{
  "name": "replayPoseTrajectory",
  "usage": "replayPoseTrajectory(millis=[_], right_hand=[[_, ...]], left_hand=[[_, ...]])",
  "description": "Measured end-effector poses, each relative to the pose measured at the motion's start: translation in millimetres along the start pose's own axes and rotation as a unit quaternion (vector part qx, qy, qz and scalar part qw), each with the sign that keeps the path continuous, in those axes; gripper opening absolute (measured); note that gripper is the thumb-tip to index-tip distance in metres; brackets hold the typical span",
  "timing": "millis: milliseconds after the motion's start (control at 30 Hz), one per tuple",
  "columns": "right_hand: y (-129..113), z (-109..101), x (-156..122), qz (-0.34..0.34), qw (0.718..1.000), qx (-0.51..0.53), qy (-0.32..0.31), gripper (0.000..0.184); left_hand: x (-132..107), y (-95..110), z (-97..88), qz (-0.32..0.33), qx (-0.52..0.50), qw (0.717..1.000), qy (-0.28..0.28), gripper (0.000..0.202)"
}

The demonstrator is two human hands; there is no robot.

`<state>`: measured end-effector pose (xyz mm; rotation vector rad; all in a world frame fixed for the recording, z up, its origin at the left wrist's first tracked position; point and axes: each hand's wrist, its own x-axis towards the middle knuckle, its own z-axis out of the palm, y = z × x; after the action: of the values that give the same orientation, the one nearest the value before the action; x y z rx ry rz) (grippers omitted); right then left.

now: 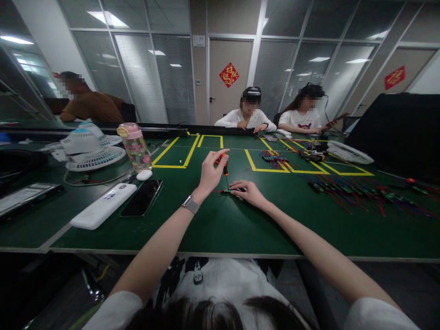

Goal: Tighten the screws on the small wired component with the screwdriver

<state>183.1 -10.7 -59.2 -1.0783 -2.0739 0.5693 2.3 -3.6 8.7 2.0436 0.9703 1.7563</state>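
My left hand point(211, 172), with a watch point(190, 204) on the wrist, is closed around the orange-and-black handle of a screwdriver point(226, 170). The screwdriver stands nearly upright, its thin shaft reaching down to a small green circuit board point(225, 191) on the table. Red wire runs out from the board's left side. My right hand point(252, 195) rests low on the table, its fingers pressed at the board's right end. Something dark shows under those fingers, too small to make out.
On the green table point(192, 233) a white power bank point(105, 206), a black phone point(142, 198), a bottle point(135, 146) and fans point(94, 153) stand left. Several wired boards point(364, 190) lie right, another cluster point(274, 158) near yellow tape. People sit across the table.
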Motion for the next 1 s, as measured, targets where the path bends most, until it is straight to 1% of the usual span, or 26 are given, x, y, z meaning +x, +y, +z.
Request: replayPoseTrajectory(millis=[100,200,333,433,600,700,767,867,1000], right_hand=[[0.7,0.3,0.0,-0.001,1.0,0.003,0.001,0.018],[0.9,0.3,0.0,0.001,1.0,0.003,0.001,0.018],[1.2,0.3,0.1,0.001,1.0,0.004,0.001,0.018],[2.1,0.5,0.0,-0.001,1.0,0.005,0.001,0.018],[3.0,0.7,-0.2,0.002,1.0,0.001,0.001,0.018],[2.9,0.9,-0.2,0.002,1.0,0.0,0.003,0.018],[2.7,1.2,-0.2,0.002,1.0,0.0,0.003,0.018],[2.5,1.4,0.0,0.001,1.0,0.001,0.004,0.018],[2.2,1.1,0.3,0.0,1.0,0.002,0.002,0.019]], left_hand=[[0.1,1.0,-0.1,-0.01,-0.028,0.999,-0.029,0.033],[0.9,-0.6,1.9,-0.032,-0.085,0.995,-0.048,0.036],[2.1,-4.3,5.2,-0.071,-0.156,0.984,-0.056,0.037],[2.2,-6.7,4.8,-0.076,-0.14,0.986,-0.043,0.035],[0.1,-4.2,-0.1,-0.02,-0.009,1.0,0.012,0.022],[-0.8,-0.4,-1.3,0.002,0.024,1.0,0.017,0.02],[-0.7,0.5,-0.6,0.006,0.017,1.0,0.0,0.024],[0.0,-1.4,1.5,0.002,-0.024,0.999,-0.031,0.032],[0.2,-5.3,4.3,-0.028,-0.103,0.992,-0.06,0.038]])
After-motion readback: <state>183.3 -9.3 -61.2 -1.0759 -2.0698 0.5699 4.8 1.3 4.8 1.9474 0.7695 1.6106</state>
